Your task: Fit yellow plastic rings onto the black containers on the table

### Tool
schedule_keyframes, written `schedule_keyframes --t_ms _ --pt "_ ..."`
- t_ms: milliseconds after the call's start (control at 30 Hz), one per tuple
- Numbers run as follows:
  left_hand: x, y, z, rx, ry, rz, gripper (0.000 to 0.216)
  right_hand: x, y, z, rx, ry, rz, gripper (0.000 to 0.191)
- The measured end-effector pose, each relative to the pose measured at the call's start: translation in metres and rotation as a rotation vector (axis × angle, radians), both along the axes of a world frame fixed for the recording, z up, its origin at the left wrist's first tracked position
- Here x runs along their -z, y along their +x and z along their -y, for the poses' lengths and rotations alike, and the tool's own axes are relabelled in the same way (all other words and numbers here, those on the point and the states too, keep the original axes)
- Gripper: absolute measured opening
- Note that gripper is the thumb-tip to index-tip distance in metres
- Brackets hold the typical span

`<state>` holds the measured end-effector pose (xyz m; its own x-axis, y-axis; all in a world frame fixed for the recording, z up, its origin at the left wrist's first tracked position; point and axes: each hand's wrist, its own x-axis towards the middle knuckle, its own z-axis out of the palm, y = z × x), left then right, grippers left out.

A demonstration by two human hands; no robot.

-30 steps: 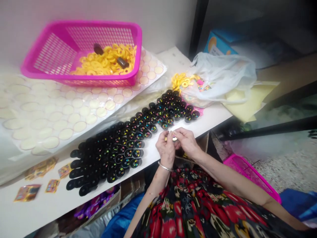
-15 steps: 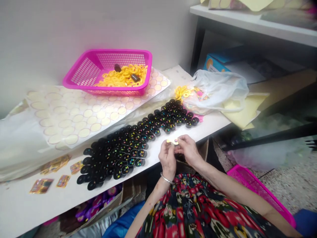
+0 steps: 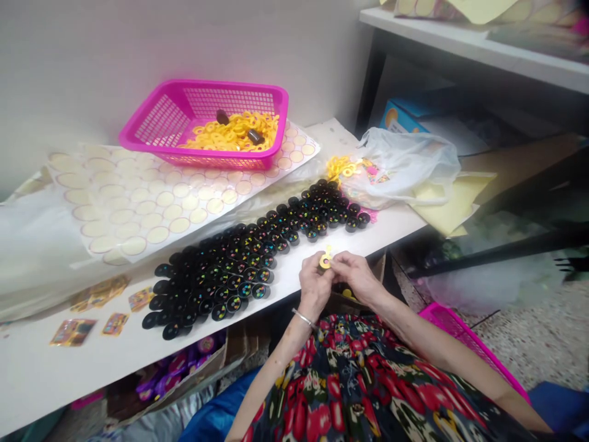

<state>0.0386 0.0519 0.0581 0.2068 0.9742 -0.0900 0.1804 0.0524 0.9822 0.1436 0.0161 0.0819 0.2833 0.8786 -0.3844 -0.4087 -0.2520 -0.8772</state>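
Observation:
My left hand (image 3: 314, 283) and my right hand (image 3: 355, 276) meet just past the table's front edge. Between their fingertips is a small yellow plastic ring piece (image 3: 324, 261) with a narrow tab pointing away from me. Fingers of both hands close on it, and part of its rim is hidden. Beyond and left of my hands, many small round black cups (image 3: 239, 270) stand packed together on the white table, with coloured bits showing in many of them. A loose pile of similar yellow pieces (image 3: 339, 168) lies at the far end of the cups.
A pink basket (image 3: 197, 156) holds more yellow pieces and two dark cylinders, on a sheet of round stickers (image 3: 151, 218). A clear plastic bag (image 3: 405, 162) lies at the right. Small printed cards (image 3: 73, 332) are at left. Below are a purple-filled box (image 3: 172, 374) and another pink basket (image 3: 473, 350).
The yellow ring piece has turned from lying sideways to having its tab point away from me. My hands stay close together around it. The view has shifted slightly.

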Motion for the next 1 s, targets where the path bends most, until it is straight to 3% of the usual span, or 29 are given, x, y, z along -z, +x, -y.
schedule_keyframes --t_ms 167,333,467,667,800,900,1000 --pt "-0.019 -0.001 0.0 0.154 0.041 0.155 0.036 -0.008 0.014 0.007 0.019 0.029 -0.06 0.036" --pt "-0.036 -0.009 -0.001 0.374 0.022 0.24 0.046 -0.008 0.026 0.011 -0.346 0.087 -0.401 0.049" --pt "-0.044 -0.015 0.0 0.467 0.124 0.199 0.043 0.001 0.033 0.016 -0.425 0.144 -0.593 0.051" --pt "-0.048 -0.011 0.006 0.67 0.368 0.105 0.03 -0.005 0.044 0.018 -0.609 0.167 -0.524 0.054" --pt "-0.043 -0.006 0.01 0.706 0.46 0.048 0.024 -0.015 0.047 0.014 -0.753 0.089 -0.391 0.05" --pt "-0.042 -0.005 0.012 0.702 0.512 0.026 0.016 -0.018 0.046 0.015 -0.745 0.039 -0.313 0.05" --pt "-0.041 -0.004 0.013 0.682 0.532 -0.022 0.01 -0.016 0.041 0.019 -0.641 0.057 -0.25 0.05"
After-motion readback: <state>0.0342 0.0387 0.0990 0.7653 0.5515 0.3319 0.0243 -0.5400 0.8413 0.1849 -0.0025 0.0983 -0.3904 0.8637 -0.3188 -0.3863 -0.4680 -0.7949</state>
